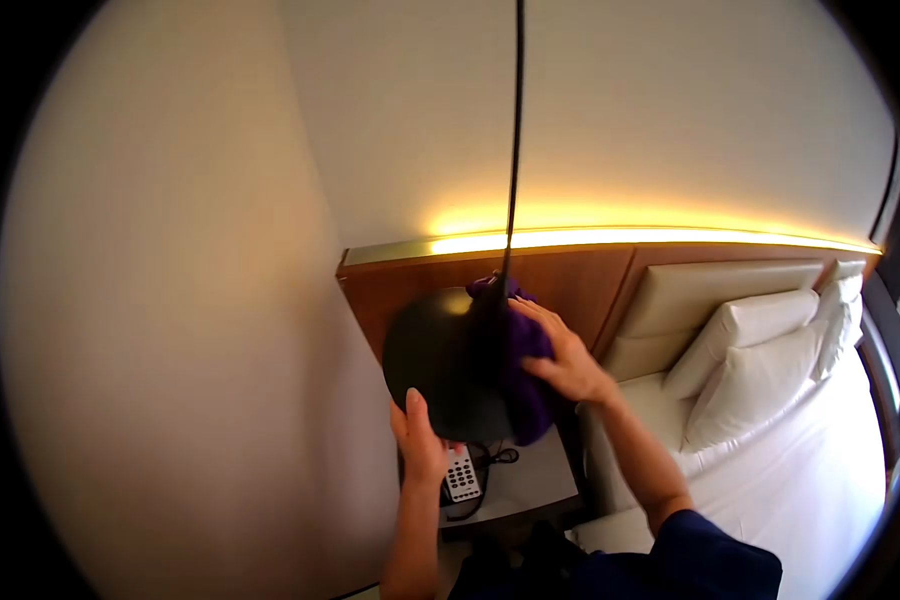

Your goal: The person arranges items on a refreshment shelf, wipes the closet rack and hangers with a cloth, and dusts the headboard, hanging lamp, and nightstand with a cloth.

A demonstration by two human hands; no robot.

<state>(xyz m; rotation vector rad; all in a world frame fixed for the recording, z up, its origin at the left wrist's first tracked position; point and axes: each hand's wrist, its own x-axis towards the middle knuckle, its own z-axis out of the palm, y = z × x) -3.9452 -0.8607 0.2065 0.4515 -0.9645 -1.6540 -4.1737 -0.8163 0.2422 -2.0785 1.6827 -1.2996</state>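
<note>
A dark, rounded lampshade (435,360) hangs on a black cord (517,120) above the nightstand. My left hand (420,438) holds its lower left edge, thumb on the dark surface and fingers behind. On the right side of the shade, my right hand (562,360) presses a purple cloth (530,375) against it, the fingers curved over the cloth. Part of the cloth also shows at the top of the shade, beside the cord. The shade's far side is hidden.
Below the shade, a nightstand (530,480) bears a phone with a white keypad (461,477) and a black cable (507,456). A bed with white pillows (755,385) is at right. Behind stands a wooden headboard panel (570,290) with a lit strip (610,237); a wall is at left.
</note>
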